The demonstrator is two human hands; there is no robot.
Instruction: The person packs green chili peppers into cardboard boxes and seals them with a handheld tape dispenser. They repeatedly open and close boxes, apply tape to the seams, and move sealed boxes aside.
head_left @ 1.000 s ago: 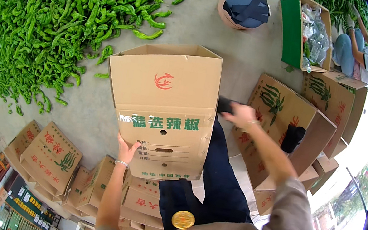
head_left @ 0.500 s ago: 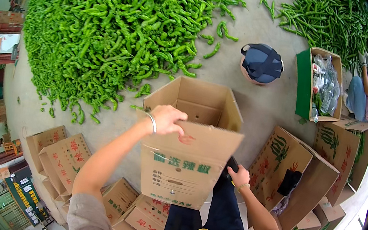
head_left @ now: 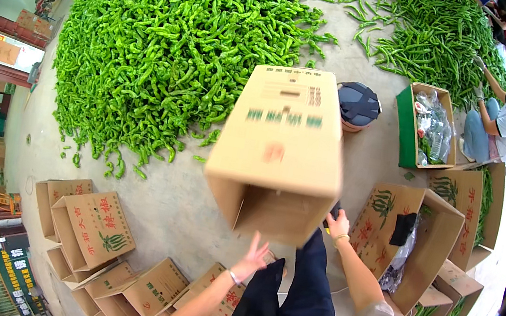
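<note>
A cardboard carton (head_left: 282,143) is tipped in front of me, its open mouth toward me and its printed side up. Fingers spread, my left hand (head_left: 250,262) is just below the mouth, apparently apart from the cardboard. My right hand (head_left: 339,226), by the carton's lower right edge, is closed around a black hand tool (head_left: 333,214) whose kind is partly hidden. Beyond the carton lies a large heap of green peppers (head_left: 163,58). A round stool with a dark blue cover (head_left: 358,105) stands right behind the carton.
Open cartons (head_left: 97,229) stand in a group at the lower left; more cartons (head_left: 381,225) are on my right. A green-sided box (head_left: 408,133) holds plastic bottles and bags. At the far right a person (head_left: 503,121) sits by a second heap of longer peppers (head_left: 430,40).
The carton has swung over, so its mouth now faces me instead of up. My left hand has let go of its rim and dropped toward me. My right hand still grips the black tool.
</note>
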